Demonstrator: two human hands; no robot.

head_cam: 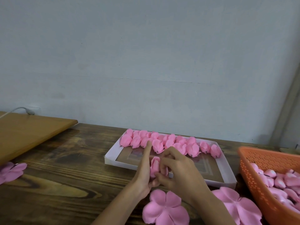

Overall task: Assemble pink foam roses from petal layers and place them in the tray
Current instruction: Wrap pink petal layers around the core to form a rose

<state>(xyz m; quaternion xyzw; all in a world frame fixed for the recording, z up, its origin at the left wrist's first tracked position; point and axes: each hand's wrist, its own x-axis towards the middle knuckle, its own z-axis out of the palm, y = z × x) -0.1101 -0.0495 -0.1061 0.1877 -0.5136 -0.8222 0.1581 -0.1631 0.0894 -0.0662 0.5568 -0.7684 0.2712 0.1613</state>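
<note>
Many roses (162, 142) in tray (112, 158), basket (253, 161) alongside

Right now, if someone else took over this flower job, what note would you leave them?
Hands: left hand and right hand both grip one half-made rose at the near edge of the tray.
Done: finished roses line the tray's far side.
Left: finish wrapping this rose, set it in the tray, then fill the bare near part.
Supplies: flat petal layers lie nearest you and at the table's left edge; buds sit in the orange basket on the right.
</note>
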